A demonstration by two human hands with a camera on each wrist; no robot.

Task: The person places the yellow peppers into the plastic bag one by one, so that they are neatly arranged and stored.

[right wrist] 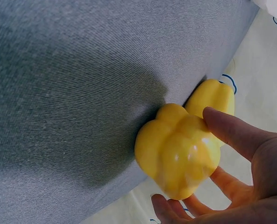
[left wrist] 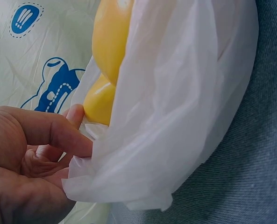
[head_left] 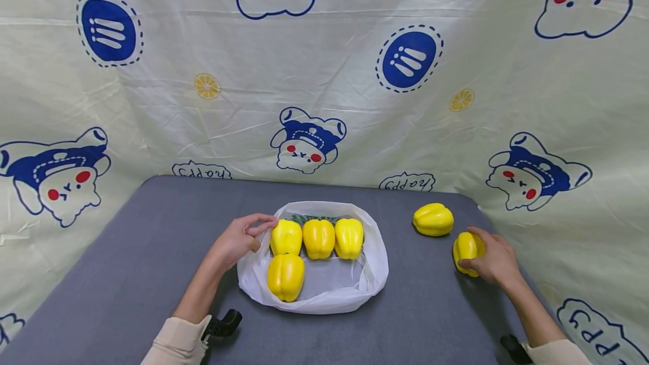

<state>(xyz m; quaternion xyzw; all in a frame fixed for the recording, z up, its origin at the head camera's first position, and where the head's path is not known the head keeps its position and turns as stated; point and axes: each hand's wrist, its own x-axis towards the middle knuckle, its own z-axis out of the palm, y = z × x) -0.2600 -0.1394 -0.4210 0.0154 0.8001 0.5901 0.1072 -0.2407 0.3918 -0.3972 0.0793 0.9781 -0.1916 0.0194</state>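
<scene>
A white plastic bag (head_left: 376, 255) lies with its mouth spread wide on the table, and several yellow bell peppers (head_left: 319, 239) sit inside it. My left hand (head_left: 235, 244) is at the bag's left rim; in the left wrist view its thumb and fingers pinch the thin plastic (left wrist: 147, 158). On the right, my right hand (head_left: 499, 258) holds a yellow bell pepper (head_left: 467, 253), thumb on the near side and fingers round the far side. The right wrist view shows that pepper (right wrist: 175, 149) close over the cloth, with another yellow pepper (right wrist: 210, 99) behind it.
One more loose yellow pepper (head_left: 433, 219) lies just beyond my right hand. Grey cloth covers the table (head_left: 416, 320). A pale printed curtain (head_left: 345, 72) hangs behind and beside the table.
</scene>
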